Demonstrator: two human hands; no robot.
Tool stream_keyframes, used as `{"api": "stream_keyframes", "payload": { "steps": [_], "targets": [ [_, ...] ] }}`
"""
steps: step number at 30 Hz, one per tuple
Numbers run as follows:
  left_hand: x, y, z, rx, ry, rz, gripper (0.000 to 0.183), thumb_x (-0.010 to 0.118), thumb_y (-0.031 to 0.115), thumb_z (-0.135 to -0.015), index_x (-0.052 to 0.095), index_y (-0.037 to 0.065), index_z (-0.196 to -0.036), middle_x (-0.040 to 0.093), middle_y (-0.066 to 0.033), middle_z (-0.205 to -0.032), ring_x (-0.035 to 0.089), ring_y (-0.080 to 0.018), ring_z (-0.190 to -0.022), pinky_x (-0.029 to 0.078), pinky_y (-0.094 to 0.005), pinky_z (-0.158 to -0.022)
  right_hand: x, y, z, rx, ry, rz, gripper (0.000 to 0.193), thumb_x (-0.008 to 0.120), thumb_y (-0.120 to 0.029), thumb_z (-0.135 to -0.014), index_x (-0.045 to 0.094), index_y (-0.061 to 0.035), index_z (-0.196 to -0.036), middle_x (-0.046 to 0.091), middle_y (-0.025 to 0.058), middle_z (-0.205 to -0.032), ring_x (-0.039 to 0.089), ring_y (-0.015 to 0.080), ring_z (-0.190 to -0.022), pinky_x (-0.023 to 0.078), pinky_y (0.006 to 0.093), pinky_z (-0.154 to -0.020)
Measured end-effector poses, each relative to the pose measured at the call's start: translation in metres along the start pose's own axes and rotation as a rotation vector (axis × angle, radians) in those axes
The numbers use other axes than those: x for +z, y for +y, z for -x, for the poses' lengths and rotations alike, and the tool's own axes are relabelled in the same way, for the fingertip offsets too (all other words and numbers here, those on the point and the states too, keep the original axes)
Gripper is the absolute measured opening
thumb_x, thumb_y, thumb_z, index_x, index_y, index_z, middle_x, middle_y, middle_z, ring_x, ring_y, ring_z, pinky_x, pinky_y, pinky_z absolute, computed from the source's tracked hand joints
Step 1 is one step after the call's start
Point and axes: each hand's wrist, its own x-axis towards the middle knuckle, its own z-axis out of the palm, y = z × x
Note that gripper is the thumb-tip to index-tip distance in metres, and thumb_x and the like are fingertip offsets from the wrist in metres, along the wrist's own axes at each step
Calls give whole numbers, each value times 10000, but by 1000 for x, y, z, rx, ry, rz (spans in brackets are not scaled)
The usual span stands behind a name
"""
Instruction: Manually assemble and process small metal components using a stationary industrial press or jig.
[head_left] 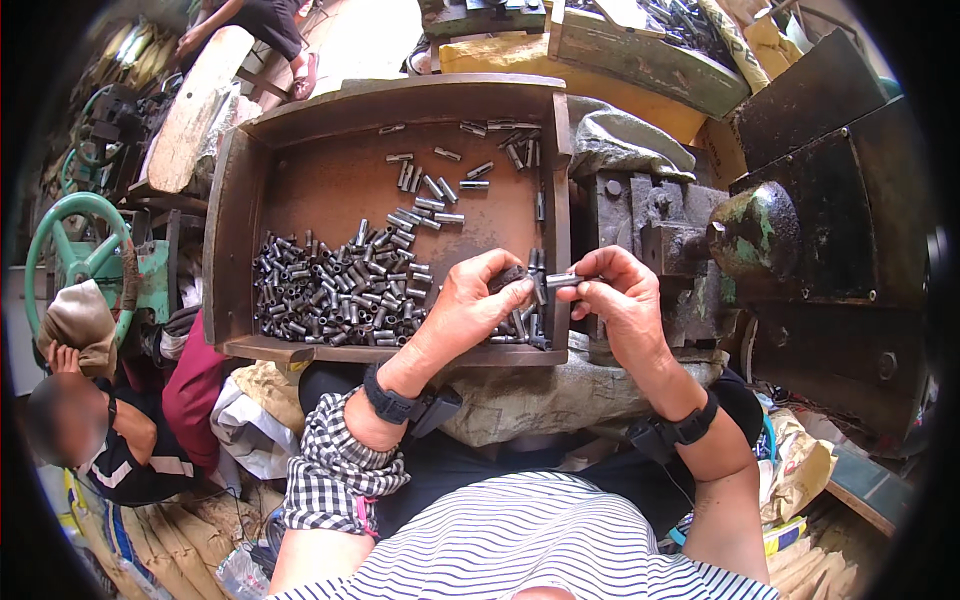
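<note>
The right hand (618, 288), closed in a pinch, grips a metal tube (563, 281) jutting leftward.

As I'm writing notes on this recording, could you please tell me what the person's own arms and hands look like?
The left hand and right hand are ungloved. Each wrist wears a black strap with a dark box. A black-and-white checked sleeve with a pink detail covers part of the left forearm; the right forearm has none.
</note>
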Motion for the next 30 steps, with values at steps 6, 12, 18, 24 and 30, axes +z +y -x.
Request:
{"api": "stream_keyframes", "payload": {
  "steps": [6, 12, 18, 24, 30],
  "targets": [
    [0, 1, 2, -282, -116, 547, 148, 581, 124, -872, 603, 24, -979, 600, 6, -736, 541, -41, -576, 457, -179, -483, -1, 3, -2, 7, 7, 10, 120, 627, -26, -827, 550, -1, -917, 617, 51, -842, 645, 107, -729, 503, 187, -553],
    [3, 0, 1, -295, -129, 698, 149, 566, 113, -890, 582, 31, -1013, 615, -16, -776, 527, -36, -547, 442, -164, -459, 1, 6, 0, 11, -5, 17, 112, 613, -7, -826, 550, -3, -917, 620, 58, -856, 645, 113, -753, 507, 191, -568],
    [3, -4, 3, -297, -95, 714, 159, 583, 127, -887, 573, 34, -1015, 614, -18, -769, 536, -40, -546, 446, -162, -461, 4, 4, 1, 34, -21, -8, 113, 609, -6, -826, 550, 0, -922, 619, 63, -866, 647, 120, -768, 511, 194, -586],
    [5, 2, 3, -223, -113, 681, 158, 584, 125, -886, 568, 29, -1011, 599, -19, -764, 536, -54, -568, 463, -184, -492, -3, 4, 0, 102, -96, 77, 133, 614, -40, -831, 556, -18, -948, 619, 45, -852, 627, 103, -771, 497, 207, -592],
    [6, 4, 3, -233, -71, 555, 144, 586, 111, -877, 571, 17, -985, 612, -27, -776, 559, -59, -597, 474, -184, -522, -4, 12, -4, 18, -253, 291, 223, 595, -27, -791, 576, 20, -1008, 574, 11, -751, 516, 52, -692, 444, 220, -612]
  ]
}}
